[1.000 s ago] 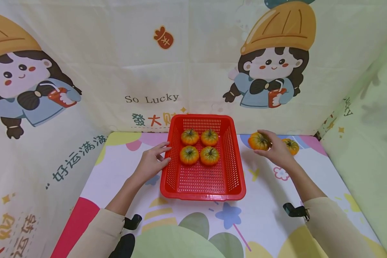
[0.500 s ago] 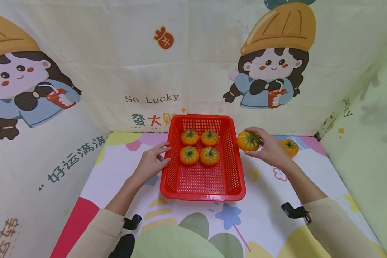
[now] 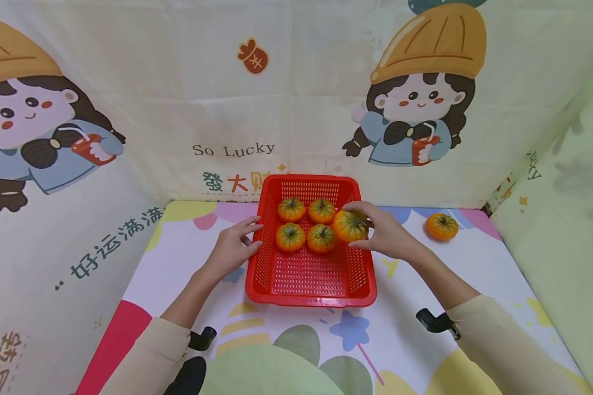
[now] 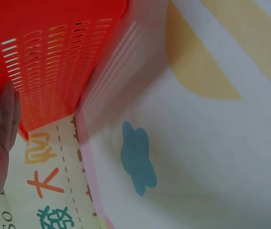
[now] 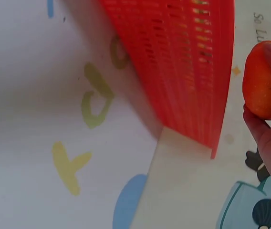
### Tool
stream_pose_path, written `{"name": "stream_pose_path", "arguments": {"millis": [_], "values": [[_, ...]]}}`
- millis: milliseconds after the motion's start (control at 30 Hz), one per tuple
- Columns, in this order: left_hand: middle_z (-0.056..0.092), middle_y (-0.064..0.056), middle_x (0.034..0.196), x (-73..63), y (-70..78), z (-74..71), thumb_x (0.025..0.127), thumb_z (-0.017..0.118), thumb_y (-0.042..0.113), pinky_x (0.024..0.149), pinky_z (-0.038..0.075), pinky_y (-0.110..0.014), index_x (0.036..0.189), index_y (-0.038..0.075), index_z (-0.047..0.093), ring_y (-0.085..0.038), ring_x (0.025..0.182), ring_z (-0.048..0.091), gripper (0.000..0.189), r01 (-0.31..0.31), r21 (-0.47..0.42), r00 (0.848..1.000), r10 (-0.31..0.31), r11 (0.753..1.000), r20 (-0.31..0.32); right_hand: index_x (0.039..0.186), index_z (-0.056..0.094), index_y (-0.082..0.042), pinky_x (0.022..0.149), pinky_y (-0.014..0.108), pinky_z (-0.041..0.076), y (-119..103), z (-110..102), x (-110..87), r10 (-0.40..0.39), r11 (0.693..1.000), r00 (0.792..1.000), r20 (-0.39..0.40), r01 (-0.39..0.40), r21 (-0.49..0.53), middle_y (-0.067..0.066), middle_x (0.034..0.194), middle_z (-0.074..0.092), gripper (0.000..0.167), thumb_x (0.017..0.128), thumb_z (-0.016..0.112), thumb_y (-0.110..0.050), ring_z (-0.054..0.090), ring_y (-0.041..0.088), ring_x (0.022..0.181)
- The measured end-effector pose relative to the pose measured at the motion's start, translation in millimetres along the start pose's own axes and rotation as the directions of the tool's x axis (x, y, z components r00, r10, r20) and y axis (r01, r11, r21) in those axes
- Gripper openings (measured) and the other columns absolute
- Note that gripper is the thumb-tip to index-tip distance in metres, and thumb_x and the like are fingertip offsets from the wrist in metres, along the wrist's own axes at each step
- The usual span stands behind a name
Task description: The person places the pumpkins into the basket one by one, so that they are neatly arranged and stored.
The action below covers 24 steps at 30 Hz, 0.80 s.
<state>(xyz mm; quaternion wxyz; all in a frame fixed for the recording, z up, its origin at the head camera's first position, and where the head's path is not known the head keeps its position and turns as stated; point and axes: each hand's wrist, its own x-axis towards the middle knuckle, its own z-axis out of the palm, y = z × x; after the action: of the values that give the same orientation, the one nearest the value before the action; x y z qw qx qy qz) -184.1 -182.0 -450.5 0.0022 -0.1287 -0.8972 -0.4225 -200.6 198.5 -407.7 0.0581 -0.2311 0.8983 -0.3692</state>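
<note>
In the head view, a red plastic basket (image 3: 310,301) stands on the table with several small orange-green pumpkins inside, including a front one (image 3: 290,237) and a back one (image 3: 321,210). My right hand (image 3: 386,233) grips another small pumpkin (image 3: 351,226) between thumb and fingers, over the basket's right side. The right wrist view shows this orange pumpkin (image 5: 264,81) above the rim. My left hand (image 3: 233,246) touches the basket's left rim with extended fingers; in the left wrist view its fingers (image 4: 4,119) lie against the red wall.
One more small pumpkin (image 3: 442,226) sits on the table at the back right. A patterned cloth (image 3: 178,329) covers the tabletop. Printed fabric walls (image 3: 316,99) rise close behind the basket and along both sides.
My right hand has carried its pumpkin leftward, from the right of the basket to over its right side. The left hand and the basket have stayed in place.
</note>
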Motion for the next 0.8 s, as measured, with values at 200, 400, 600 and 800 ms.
{"name": "stream_pose_path", "arguments": {"millis": [200,400,600,800], "values": [[0.055,-0.009,0.154,0.9,1.4,-0.8,0.091,0.076,0.01,0.067,0.06,-0.024,0.136,0.003,0.067,-0.015,0.076,0.066,0.047,0.011,0.003,1.0,-0.011,1.0,0.011,0.147,0.052,-0.02,0.102,0.054,0.054,-12.5,16.4,9.6,-0.071,0.997,0.995,0.073,0.071,-0.001,0.003,0.151,0.053,0.079,0.078,0.09,-0.019,0.045,0.03,0.145],[0.055,-0.007,0.154,1.3,-0.5,-1.2,0.091,0.076,0.011,0.066,0.06,-0.024,0.136,0.004,0.067,-0.016,0.076,0.066,0.046,0.011,0.013,1.0,-0.011,1.0,0.004,0.146,0.053,-0.022,0.1,0.049,0.057,-23.9,33.0,19.2,-0.101,0.994,0.983,0.152,0.092,0.065,0.0,0.148,0.054,0.077,0.079,0.089,-0.015,0.044,0.027,0.145],[0.056,-0.007,0.153,1.7,-0.3,-1.8,0.091,0.076,0.012,0.066,0.06,-0.023,0.136,0.004,0.067,-0.015,0.076,0.066,0.046,0.0,0.006,1.0,0.0,1.0,0.008,0.148,0.054,-0.023,0.103,0.045,0.056,-35.4,47.8,25.1,-0.112,0.994,0.964,0.24,0.107,0.033,-0.004,0.15,0.054,0.077,0.079,0.089,-0.018,0.045,0.023,0.144],[0.055,-0.009,0.153,1.8,0.6,-2.4,0.091,0.076,0.011,0.066,0.06,-0.023,0.136,0.003,0.067,-0.014,0.076,0.066,0.046,0.002,-0.001,1.0,-0.002,1.0,0.012,0.147,0.054,-0.024,0.109,0.047,0.051,-39.2,68.0,28.8,-0.142,0.989,0.937,0.321,0.15,-0.002,-0.005,0.151,0.053,0.075,0.08,0.088,-0.015,0.044,0.021,0.145]]}}
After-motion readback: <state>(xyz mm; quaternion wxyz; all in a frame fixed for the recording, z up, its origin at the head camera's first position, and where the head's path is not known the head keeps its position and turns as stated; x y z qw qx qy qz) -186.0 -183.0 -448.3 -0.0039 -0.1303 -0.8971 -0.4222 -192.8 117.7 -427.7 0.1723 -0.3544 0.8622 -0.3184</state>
